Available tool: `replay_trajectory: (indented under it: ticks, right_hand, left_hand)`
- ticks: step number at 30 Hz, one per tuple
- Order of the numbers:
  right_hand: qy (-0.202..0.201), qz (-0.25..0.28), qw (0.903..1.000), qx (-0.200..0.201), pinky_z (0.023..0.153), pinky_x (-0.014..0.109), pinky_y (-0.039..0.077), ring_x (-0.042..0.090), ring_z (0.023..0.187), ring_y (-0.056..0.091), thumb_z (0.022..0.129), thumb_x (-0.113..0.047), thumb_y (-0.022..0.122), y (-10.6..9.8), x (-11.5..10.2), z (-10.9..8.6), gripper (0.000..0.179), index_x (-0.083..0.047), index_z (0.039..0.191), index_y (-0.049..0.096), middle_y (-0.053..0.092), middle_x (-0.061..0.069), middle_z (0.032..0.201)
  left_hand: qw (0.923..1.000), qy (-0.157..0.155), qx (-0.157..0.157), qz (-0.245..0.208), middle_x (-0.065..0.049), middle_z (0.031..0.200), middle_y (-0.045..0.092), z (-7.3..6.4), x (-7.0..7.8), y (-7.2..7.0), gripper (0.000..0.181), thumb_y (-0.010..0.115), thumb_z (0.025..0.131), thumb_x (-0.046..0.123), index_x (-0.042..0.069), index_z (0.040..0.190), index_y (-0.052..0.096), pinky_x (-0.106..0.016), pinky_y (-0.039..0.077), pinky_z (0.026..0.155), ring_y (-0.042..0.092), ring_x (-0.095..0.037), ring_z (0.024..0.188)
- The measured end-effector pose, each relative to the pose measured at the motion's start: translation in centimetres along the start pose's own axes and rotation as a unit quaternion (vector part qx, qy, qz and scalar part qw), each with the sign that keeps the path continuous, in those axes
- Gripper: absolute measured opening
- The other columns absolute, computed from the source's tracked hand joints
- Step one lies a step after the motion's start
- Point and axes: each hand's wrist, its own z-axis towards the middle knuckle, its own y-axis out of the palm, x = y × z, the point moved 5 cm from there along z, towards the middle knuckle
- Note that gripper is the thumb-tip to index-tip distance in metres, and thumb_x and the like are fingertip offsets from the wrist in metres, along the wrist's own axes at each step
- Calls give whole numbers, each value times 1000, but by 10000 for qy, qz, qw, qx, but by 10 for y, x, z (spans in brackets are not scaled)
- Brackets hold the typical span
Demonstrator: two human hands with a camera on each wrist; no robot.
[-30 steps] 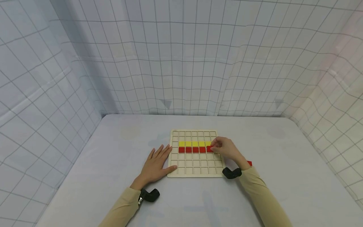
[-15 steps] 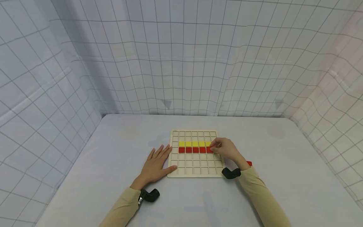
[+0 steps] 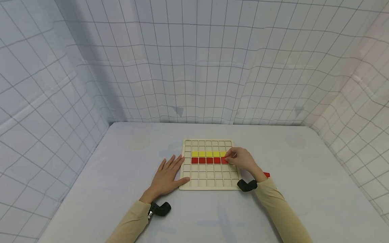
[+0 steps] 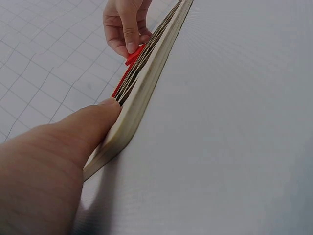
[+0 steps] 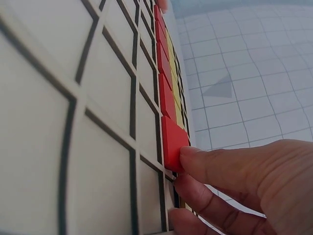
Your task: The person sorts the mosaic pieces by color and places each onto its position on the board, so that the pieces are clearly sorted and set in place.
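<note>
My right hand (image 3: 243,161) pinches a square red tile (image 5: 172,144) between thumb and fingers, at the right end of a red row on the cream grid board (image 3: 209,188). In the left wrist view this tile looks tilted, one edge raised above the board. To its left lie several red tiles (image 3: 206,160) in their cells, and a row of yellow tiles (image 3: 206,154) runs just behind them. My left hand (image 3: 165,179) lies with fingers spread at the board's left edge; its thumb (image 4: 93,122) presses on the near left corner.
Another red piece (image 3: 267,174) lies on the white table (image 3: 197,216) right of the board, partly hidden by my right wrist. Black cameras (image 3: 162,209) are strapped at both wrists. A gridded white curtain (image 3: 209,67) stands behind the table and along its sides.
A second ago the red tile sat slightly right of and over its cell; it has shifted a little left, in line with the red row. My left hand stays still.
</note>
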Motion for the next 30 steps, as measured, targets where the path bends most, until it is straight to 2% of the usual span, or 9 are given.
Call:
replay_trajectory:
  ticks: [11, 18, 25, 30]
  right_hand:
    - [-244, 33, 9997, 37, 56, 29, 44, 14, 68, 57, 84, -10, 71, -1, -3, -2, 5, -11, 81, 67, 61, -4, 73]
    - [-100, -14, 9999, -24, 60, 30, 44, 15, 69, 57, 84, -11, 72, -1, 0, -1, 4, -10, 83, 68, 62, -3, 75]
    - [86, 34, 9999, -104, 58, 29, 42, 15, 68, 54, 84, -15, 73, -1, 1, -4, 6, -12, 82, 67, 60, -4, 74]
    - [-6, 57, 9999, -162, 59, 30, 43, 15, 69, 54, 85, -16, 72, -2, 0, -5, 6, -12, 83, 67, 60, -3, 76]
  left_hand:
    - [10000, -20, -25, -10, -2, 155, 23, 1, -3, 2, 85, 50, 87, 63, 12, 151, 27, -48, 2, 113, 11, -23, 143]
    - [10000, -18, -26, -28, -2, 155, 23, 1, -2, 2, 85, 51, 87, 63, 12, 151, 27, -47, 1, 113, 11, -23, 143]
    - [10000, 15, 1, -26, -3, 154, 24, 0, -1, 1, 84, 51, 87, 62, 12, 151, 28, -49, 3, 112, 12, -24, 143]
    - [10000, 16, 27, -15, -4, 154, 26, 0, 0, 0, 84, 52, 88, 61, 11, 150, 29, -50, 4, 112, 14, -26, 142]
